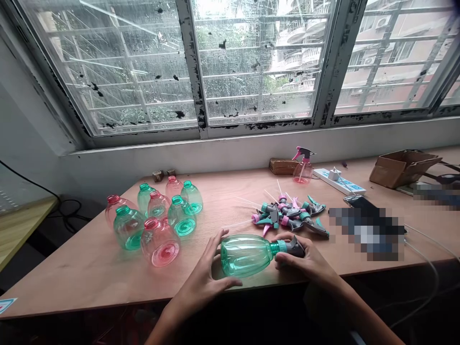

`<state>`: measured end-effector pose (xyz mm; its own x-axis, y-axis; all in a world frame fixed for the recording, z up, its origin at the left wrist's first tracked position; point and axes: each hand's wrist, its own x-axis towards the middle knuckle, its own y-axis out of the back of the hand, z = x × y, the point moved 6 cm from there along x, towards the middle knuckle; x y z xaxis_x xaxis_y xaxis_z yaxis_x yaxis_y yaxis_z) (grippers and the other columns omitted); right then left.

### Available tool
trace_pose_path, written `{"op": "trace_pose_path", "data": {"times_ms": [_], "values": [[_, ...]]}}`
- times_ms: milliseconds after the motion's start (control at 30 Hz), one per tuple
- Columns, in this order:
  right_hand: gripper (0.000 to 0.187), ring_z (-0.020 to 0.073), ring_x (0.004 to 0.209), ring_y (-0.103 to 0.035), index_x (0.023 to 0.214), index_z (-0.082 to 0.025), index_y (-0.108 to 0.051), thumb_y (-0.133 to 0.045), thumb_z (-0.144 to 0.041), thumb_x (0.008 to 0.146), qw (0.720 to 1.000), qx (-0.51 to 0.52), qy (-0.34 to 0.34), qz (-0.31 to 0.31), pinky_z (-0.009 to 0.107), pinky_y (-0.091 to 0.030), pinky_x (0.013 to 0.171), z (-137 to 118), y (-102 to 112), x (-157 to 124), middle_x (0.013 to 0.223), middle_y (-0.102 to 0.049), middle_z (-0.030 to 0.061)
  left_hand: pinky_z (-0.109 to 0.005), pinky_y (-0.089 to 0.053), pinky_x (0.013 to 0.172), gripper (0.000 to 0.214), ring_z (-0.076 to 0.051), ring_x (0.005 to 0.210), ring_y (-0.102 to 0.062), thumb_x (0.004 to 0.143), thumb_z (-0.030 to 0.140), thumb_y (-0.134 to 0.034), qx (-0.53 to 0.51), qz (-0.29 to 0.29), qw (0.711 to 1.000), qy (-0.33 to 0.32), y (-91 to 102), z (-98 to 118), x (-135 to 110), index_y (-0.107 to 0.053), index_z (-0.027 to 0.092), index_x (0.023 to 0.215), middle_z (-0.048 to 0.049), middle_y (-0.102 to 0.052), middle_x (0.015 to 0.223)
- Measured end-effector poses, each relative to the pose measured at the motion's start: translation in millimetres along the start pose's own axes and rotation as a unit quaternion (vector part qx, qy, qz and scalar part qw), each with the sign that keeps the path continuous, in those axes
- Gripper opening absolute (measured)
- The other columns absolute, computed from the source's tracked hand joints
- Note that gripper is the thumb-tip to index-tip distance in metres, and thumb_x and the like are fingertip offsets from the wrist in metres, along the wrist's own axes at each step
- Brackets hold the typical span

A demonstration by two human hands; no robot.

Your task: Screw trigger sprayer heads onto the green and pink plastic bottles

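My left hand (204, 273) cups the body of a clear green plastic spray bottle (244, 256), which lies on its side near the front edge of the wooden table (82, 282). My right hand (302, 261) grips the bottle's neck, where a grey and teal trigger sprayer head (293, 247) sits, partly hidden by my fingers. Just beyond my hands lies a loose pile of grey, teal and pink trigger sprayer heads (289, 215) with thin clear dip tubes. To the left stand several empty pink and green plastic bottles (160, 242), uncapped and clustered together.
A finished pink spray bottle (304, 166) stands at the back by a white power strip (338, 181). A cardboard box (402, 168) sits at the right, beside a blurred patch (366, 234). A barred window (201, 62) runs along the table's far side.
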<state>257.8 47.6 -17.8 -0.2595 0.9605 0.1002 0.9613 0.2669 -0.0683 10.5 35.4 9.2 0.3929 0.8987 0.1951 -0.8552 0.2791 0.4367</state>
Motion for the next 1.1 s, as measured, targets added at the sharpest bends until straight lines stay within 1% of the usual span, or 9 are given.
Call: {"op": "trace_pose_path", "data": {"times_ms": [67, 133, 267, 400, 500, 667, 767, 900, 1100], "values": [[0.036, 0.0188, 0.067, -0.073, 0.105, -0.019, -0.065, -0.082, -0.035, 0.078, 1.000, 0.005, 0.002, -0.009, 0.029, -0.057, 0.066, 1, 0, 1, 0.073, -0.074, -0.0007, -0.050, -0.024, 0.123, 0.105, -0.031, 0.151, -0.022, 0.071, 0.033, -0.086, 0.033, -0.004, 0.999, -0.008, 0.9, 2, -1, -0.023, 0.031, 0.155, -0.0076, -0.026, 0.164], [0.035, 0.0184, 0.067, -0.073, 0.104, -0.019, -0.065, -0.082, -0.035, 0.078, 1.000, 0.013, 0.001, -0.010, 0.029, -0.057, 0.067, 2, 0, 1, 0.073, -0.075, -0.0004, -0.051, -0.014, 0.125, 0.091, -0.030, 0.152, -0.017, 0.081, 0.043, -0.076, 0.051, -0.014, 0.999, 0.004, 1.7, 3, -1, -0.024, 0.028, 0.156, -0.0073, -0.024, 0.165], [0.034, 0.0197, 0.071, -0.074, 0.100, -0.018, -0.067, -0.082, -0.037, 0.077, 1.000, 0.014, -0.010, 0.000, 0.029, -0.057, 0.070, 2, 2, 2, 0.076, -0.077, 0.0030, -0.052, -0.019, 0.124, 0.064, -0.029, 0.150, -0.025, 0.097, 0.047, -0.052, 0.044, -0.022, 0.998, 0.045, 3.2, 2, 0, -0.030, 0.028, 0.154, -0.0059, -0.031, 0.163], [0.033, 0.0207, 0.070, -0.074, 0.084, -0.016, -0.066, -0.084, -0.041, 0.073, 0.999, 0.003, -0.036, 0.028, 0.028, -0.056, 0.068, 1, 9, 1, 0.072, -0.078, 0.0055, -0.049, -0.032, 0.120, 0.068, -0.031, 0.143, -0.040, 0.089, 0.041, -0.069, 0.011, -0.021, 0.999, 0.022, 0.8, 5, 0, -0.037, 0.031, 0.148, -0.0069, -0.043, 0.155], [0.041, 0.0216, 0.070, -0.074, 0.088, -0.016, -0.063, -0.088, -0.042, 0.067, 0.995, 0.036, -0.084, 0.028, 0.029, -0.057, 0.068, 5, 12, -3, 0.071, -0.078, 0.0052, -0.044, -0.044, 0.112, 0.071, -0.031, 0.135, -0.050, 0.084, 0.034, -0.076, -0.047, -0.034, 0.998, -0.008, -2.2, 4, -1, -0.039, 0.033, 0.144, -0.0077, -0.047, 0.151], [0.047, 0.0251, 0.072, -0.076, 0.092, -0.018, -0.056, -0.087, -0.044, 0.068, 0.987, 0.088, -0.136, -0.015, 0.037, -0.060, 0.070, 5, 4, -8, 0.074, -0.079, 0.0072, -0.044, -0.036, 0.118, 0.084, -0.030, 0.143, -0.038, 0.077, 0.026, -0.083, -0.044, -0.019, 0.998, -0.041, 1.6, -1, -3, -0.035, 0.038, 0.146, -0.0052, -0.036, 0.158], [0.044, 0.0259, 0.071, -0.076, 0.091, -0.018, -0.055, -0.080, -0.051, 0.075, 0.989, 0.072, -0.125, -0.038, 0.037, -0.060, 0.068, 1, -3, -7, 0.073, -0.078, 0.0080, -0.045, -0.032, 0.120, 0.097, -0.030, 0.145, -0.035, 0.077, 0.026, -0.083, -0.036, -0.027, 0.999, -0.024, 2.2, -4, -3, -0.023, 0.036, 0.153, -0.0065, -0.034, 0.160], [0.038, 0.0188, 0.060, -0.073, 0.083, -0.017, -0.058, -0.077, -0.049, 0.080, 0.995, 0.019, -0.088, -0.030, 0.028, -0.056, 0.059, -1, -3, -4, 0.069, -0.076, 0.0050, -0.044, -0.039, 0.116, 0.087, -0.032, 0.144, -0.038, 0.083, 0.029, -0.076, -0.024, -0.046, 0.999, -0.008, -1.2, -3, -3, -0.024, 0.033, 0.154, -0.0069, -0.032, 0.161], [0.033, 0.0153, 0.052, -0.069, 0.100, -0.016, -0.058, -0.073, -0.041, 0.085, 0.995, 0.056, -0.034, -0.069, 0.025, -0.053, 0.052, 4, -11, 2, 0.076, -0.073, 0.0020, -0.046, -0.031, 0.120, 0.094, -0.030, 0.145, -0.033, 0.082, 0.027, -0.076, 0.007, -0.025, 1.000, 0.004, -0.7, 1, -3, -0.017, 0.033, 0.154, -0.0071, -0.031, 0.160]]}}
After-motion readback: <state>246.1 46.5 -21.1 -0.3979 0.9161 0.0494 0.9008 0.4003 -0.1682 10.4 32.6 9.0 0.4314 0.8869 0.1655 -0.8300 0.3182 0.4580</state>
